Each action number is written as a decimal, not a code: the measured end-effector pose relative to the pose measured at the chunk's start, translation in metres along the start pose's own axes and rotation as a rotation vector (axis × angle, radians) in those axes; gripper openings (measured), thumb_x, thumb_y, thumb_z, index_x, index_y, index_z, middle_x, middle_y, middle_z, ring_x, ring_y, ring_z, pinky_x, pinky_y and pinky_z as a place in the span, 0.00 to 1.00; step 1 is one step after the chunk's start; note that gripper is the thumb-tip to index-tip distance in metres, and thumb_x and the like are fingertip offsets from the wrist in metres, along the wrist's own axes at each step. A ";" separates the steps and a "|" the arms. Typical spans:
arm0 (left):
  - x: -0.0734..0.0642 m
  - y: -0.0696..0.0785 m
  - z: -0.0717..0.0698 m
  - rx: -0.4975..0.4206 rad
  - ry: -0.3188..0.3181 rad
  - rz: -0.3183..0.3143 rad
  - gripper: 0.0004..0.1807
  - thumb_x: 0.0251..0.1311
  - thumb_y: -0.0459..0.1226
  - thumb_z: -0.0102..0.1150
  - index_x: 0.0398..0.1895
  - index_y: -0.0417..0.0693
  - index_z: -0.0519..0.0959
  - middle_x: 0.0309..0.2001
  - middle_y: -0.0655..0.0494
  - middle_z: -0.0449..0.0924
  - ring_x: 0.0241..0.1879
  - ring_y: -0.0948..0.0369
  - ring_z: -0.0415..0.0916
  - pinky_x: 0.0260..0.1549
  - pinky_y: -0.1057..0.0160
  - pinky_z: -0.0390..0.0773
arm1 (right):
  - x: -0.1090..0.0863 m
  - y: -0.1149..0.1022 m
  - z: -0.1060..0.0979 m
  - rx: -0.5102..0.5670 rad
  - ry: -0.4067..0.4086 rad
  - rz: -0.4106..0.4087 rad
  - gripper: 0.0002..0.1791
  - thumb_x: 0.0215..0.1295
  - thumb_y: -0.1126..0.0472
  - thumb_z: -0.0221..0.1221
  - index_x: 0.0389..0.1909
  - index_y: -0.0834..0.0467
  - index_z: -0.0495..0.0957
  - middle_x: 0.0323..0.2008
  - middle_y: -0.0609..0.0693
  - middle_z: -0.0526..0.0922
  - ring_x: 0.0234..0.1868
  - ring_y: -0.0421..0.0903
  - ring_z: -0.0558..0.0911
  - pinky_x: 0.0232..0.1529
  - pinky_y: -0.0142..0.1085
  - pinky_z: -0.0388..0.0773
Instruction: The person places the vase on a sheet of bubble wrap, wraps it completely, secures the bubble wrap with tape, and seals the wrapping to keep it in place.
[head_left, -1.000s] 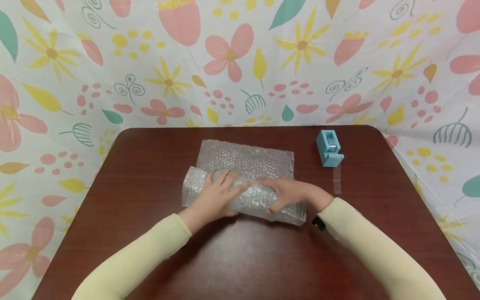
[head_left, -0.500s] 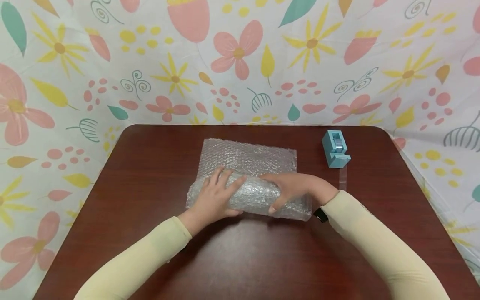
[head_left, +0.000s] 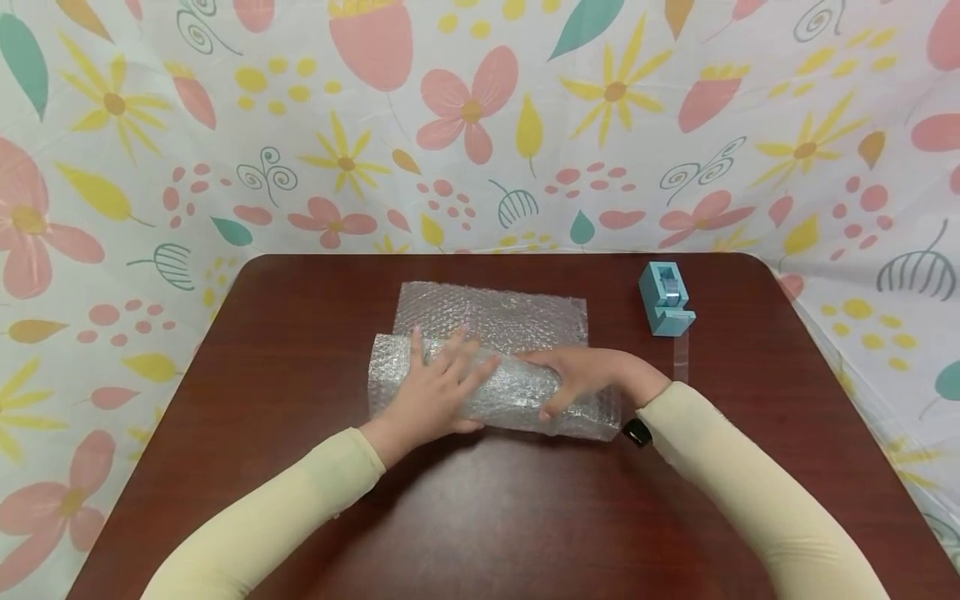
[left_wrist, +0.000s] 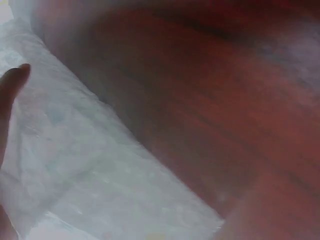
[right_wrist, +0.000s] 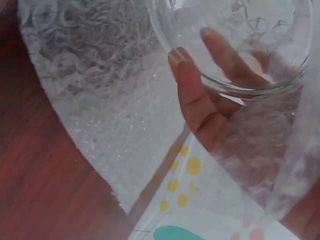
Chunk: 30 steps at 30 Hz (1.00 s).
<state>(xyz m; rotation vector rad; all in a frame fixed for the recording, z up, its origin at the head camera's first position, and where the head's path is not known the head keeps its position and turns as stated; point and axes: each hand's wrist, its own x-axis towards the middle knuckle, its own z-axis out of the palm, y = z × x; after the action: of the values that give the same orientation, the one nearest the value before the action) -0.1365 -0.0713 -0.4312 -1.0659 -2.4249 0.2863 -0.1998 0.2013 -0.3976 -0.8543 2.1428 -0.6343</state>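
A sheet of bubble wrap (head_left: 495, 317) lies on the table, its near part rolled around a clear glass vessel (right_wrist: 230, 45), whose round rim shows in the right wrist view. My left hand (head_left: 435, 392) rests on the left part of the roll, fingers spread and fairly straight, thumb along the near side. My right hand (head_left: 588, 375) grips the right part, thumb in front and fingers behind. In the right wrist view, its fingertips (right_wrist: 187, 75) bend at the glass rim, under a layer of wrap. Most of the glass is hidden inside the roll.
A light blue tape dispenser (head_left: 663, 300) stands at the back right of the dark wooden table (head_left: 480, 517). A strip of clear tape (head_left: 681, 358) hangs from it toward the right forearm. Behind the table hangs a floral cloth (head_left: 480, 192).
My left fingers have lifted and spread on the roll since half a second ago, and the wrap's left edge stands out flatter. My right hand keeps its grip at nearly the same place.
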 end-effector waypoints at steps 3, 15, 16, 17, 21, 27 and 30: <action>0.002 0.003 -0.003 0.062 -0.021 0.085 0.54 0.46 0.74 0.64 0.77 0.68 0.63 0.76 0.55 0.67 0.77 0.52 0.64 0.66 0.29 0.68 | 0.001 -0.003 0.001 -0.043 0.005 0.045 0.56 0.55 0.50 0.71 0.81 0.58 0.53 0.79 0.58 0.62 0.78 0.61 0.65 0.74 0.59 0.66; 0.004 0.005 0.000 0.029 0.044 0.083 0.52 0.44 0.72 0.68 0.72 0.63 0.68 0.61 0.52 0.78 0.63 0.53 0.75 0.61 0.37 0.77 | -0.012 -0.031 0.016 -0.387 0.264 0.134 0.61 0.49 0.39 0.76 0.80 0.55 0.56 0.77 0.61 0.65 0.76 0.65 0.66 0.71 0.66 0.65; 0.004 0.005 0.000 0.024 0.050 0.077 0.52 0.43 0.73 0.68 0.72 0.63 0.69 0.60 0.53 0.78 0.61 0.53 0.74 0.60 0.36 0.77 | -0.014 -0.035 0.020 -0.442 0.312 0.145 0.63 0.48 0.37 0.76 0.80 0.55 0.56 0.76 0.61 0.66 0.75 0.66 0.67 0.70 0.69 0.65; 0.004 0.005 0.000 0.022 0.055 0.070 0.52 0.42 0.73 0.68 0.71 0.64 0.69 0.59 0.52 0.78 0.60 0.52 0.74 0.60 0.35 0.76 | -0.015 -0.038 0.025 -0.487 0.354 0.157 0.63 0.48 0.35 0.76 0.80 0.54 0.56 0.76 0.62 0.67 0.75 0.66 0.68 0.69 0.71 0.64; 0.002 0.004 0.001 -0.001 0.084 0.049 0.52 0.40 0.73 0.69 0.70 0.64 0.70 0.58 0.51 0.78 0.59 0.50 0.75 0.59 0.33 0.77 | -0.013 -0.048 0.047 -0.624 0.473 0.184 0.63 0.49 0.27 0.69 0.79 0.57 0.58 0.74 0.62 0.69 0.73 0.66 0.70 0.66 0.74 0.64; -0.002 0.002 0.002 -0.040 0.114 0.041 0.52 0.39 0.73 0.71 0.69 0.63 0.72 0.56 0.49 0.76 0.59 0.51 0.73 0.60 0.38 0.78 | 0.003 -0.051 0.065 -0.720 0.522 0.201 0.68 0.42 0.24 0.70 0.78 0.61 0.59 0.71 0.62 0.73 0.69 0.62 0.76 0.66 0.65 0.72; -0.004 0.002 0.002 -0.024 0.111 0.029 0.53 0.38 0.75 0.69 0.69 0.65 0.72 0.56 0.50 0.76 0.59 0.50 0.74 0.57 0.39 0.80 | 0.009 -0.053 0.066 -0.729 0.521 0.207 0.68 0.41 0.26 0.72 0.76 0.62 0.61 0.67 0.60 0.78 0.65 0.59 0.80 0.63 0.58 0.77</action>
<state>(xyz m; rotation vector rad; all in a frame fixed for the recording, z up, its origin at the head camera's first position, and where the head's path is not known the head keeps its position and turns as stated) -0.1339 -0.0727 -0.4347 -1.0987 -2.3214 0.2019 -0.1337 0.1486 -0.4072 -0.8696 2.9639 0.0780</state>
